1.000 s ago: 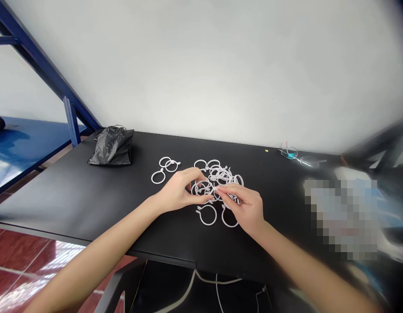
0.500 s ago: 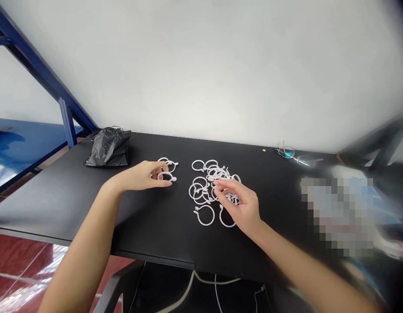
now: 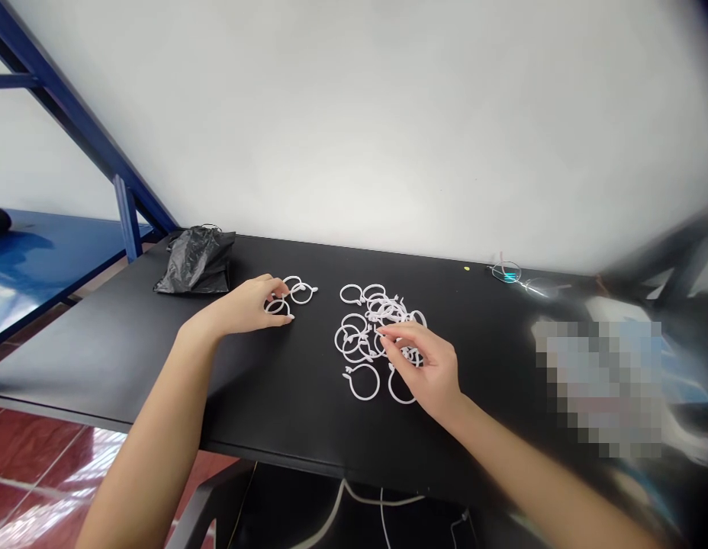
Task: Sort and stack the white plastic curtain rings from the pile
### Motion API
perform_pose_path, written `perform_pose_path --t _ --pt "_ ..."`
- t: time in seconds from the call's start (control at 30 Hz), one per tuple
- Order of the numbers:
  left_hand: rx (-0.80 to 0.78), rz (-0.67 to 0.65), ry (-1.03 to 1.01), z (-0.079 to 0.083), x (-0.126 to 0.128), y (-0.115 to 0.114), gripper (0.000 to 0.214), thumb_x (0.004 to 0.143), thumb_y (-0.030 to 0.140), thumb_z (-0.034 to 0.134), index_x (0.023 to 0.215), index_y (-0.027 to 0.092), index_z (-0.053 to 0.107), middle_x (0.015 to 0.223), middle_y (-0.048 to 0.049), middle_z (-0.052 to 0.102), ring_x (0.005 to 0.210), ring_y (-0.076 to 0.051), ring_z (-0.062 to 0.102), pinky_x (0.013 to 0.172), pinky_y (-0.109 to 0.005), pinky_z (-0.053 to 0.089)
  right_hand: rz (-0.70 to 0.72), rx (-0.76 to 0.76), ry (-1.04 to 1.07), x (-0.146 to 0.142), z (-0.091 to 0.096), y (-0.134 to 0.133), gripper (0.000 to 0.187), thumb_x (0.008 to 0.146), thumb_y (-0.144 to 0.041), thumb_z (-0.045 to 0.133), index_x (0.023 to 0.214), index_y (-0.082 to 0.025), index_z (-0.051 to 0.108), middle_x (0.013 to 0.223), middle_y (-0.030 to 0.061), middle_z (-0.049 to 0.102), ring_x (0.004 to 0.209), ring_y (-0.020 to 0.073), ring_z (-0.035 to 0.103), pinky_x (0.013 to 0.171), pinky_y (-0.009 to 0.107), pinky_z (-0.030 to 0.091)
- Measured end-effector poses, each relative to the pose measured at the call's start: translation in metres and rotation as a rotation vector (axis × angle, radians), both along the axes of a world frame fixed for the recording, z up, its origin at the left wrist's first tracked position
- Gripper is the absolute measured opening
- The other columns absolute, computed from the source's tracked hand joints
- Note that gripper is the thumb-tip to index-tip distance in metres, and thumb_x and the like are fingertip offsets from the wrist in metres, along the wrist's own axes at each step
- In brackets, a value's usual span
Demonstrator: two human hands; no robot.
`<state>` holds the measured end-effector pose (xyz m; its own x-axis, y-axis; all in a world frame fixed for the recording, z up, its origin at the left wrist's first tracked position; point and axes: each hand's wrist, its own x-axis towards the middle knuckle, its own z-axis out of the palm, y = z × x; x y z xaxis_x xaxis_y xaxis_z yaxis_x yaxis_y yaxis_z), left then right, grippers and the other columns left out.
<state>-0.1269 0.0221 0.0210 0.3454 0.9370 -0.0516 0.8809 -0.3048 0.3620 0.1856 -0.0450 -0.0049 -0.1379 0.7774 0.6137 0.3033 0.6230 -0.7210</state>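
My left hand [image 3: 256, 303] has its thumb and fingers curled round a white curtain ring [image 3: 278, 313], low over the black table. Just beyond its fingertips lie two other white curtain rings [image 3: 301, 293], overlapping. My right hand [image 3: 426, 358] is at a loose pile of white curtain rings [image 3: 354, 347], thumb and index finger closing together at a ring's edge. Part of the pile is hidden under this hand. Several rings in the pile overlap, and their small snap ends show. One ring [image 3: 364, 382] lies apart at the near side.
A crumpled black plastic bag [image 3: 197, 263] sits at the back left of the black table [image 3: 274, 389]. Eyeglasses [image 3: 507, 273] rest near the white wall at the right. A pixelated, blurred package [image 3: 606, 389] lies far right. Cables [image 3: 331, 511] hang below the front edge.
My left hand has moved slightly left with its ring, uncovering more of the two rings beyond it. My right thumb and index fingertips have come closer together at the pile. The view has shifted slightly.
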Motion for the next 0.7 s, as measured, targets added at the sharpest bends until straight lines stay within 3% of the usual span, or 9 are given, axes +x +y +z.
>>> perform_pose_path --t 0.2,0.27,0.33,0.43,0.57,0.7 --pt "0.285 0.064 -0.144 0.007 0.034 -0.005 0.039 0.087 0.05 0.056 0.108 0.017 0.059 0.101 -0.0088 0.063 0.085 -0.022 0.061 0.078 -0.035 0.051 -0.012 0.033 0.012 0.001 0.001 0.0 0.018 0.086 -0.011 0.062 0.092 -0.023 0.073 0.085 0.0038 0.074 0.072 0.0176 0.068 0.059 0.031 0.058" --pt "0.365 -0.022 -0.195 0.003 0.054 -0.009 0.032 0.092 0.042 0.051 0.111 0.018 0.06 0.109 -0.0098 0.063 0.098 -0.024 0.061 0.09 -0.039 0.05 -0.008 0.028 0.008 0.002 0.002 0.0 0.018 0.086 -0.01 0.061 0.092 -0.023 0.072 0.085 0.0039 0.074 0.072 0.0176 0.068 0.059 0.03 0.057" --pt "0.357 -0.185 -0.187 -0.005 0.073 -0.012 0.031 0.096 0.034 0.046 0.12 0.018 0.058 0.123 -0.0115 0.061 0.114 -0.025 0.057 0.102 -0.043 0.045 -0.005 0.026 0.005 0.002 0.001 0.001 0.018 0.086 -0.009 0.06 0.091 -0.022 0.072 0.085 0.0042 0.074 0.074 0.0175 0.069 0.06 0.03 0.057" --pt "0.322 -0.329 -0.154 -0.02 0.091 -0.014 0.034 0.098 0.026 0.041 0.127 0.018 0.056 0.138 -0.0133 0.053 0.126 -0.026 0.051 0.107 -0.047 0.043 -0.004 0.027 0.004 0.003 0.001 0.001 0.019 0.086 -0.008 0.06 0.091 -0.022 0.072 0.086 0.0046 0.074 0.076 0.0176 0.069 0.061 0.029 0.057" --pt "0.269 -0.369 -0.158 -0.03 0.094 -0.013 0.033 0.098 0.021 0.039 0.121 0.014 0.062 0.131 -0.0129 0.06 0.125 -0.026 0.053 0.105 -0.046 0.046 -0.003 0.034 -0.005 0.002 0.001 0.0 0.018 0.087 -0.009 0.06 0.091 -0.022 0.072 0.086 0.0047 0.074 0.076 0.0178 0.069 0.06 0.029 0.058" --pt "0.268 -0.377 -0.235 -0.028 0.092 -0.014 0.033 0.096 0.018 0.04 0.119 0.015 0.064 0.123 -0.0129 0.063 0.119 -0.025 0.055 0.101 -0.043 0.05 -0.009 0.041 -0.022 0.002 0.002 0.0 0.017 0.087 -0.011 0.059 0.09 -0.022 0.071 0.085 0.0046 0.074 0.074 0.0178 0.069 0.058 0.029 0.058"
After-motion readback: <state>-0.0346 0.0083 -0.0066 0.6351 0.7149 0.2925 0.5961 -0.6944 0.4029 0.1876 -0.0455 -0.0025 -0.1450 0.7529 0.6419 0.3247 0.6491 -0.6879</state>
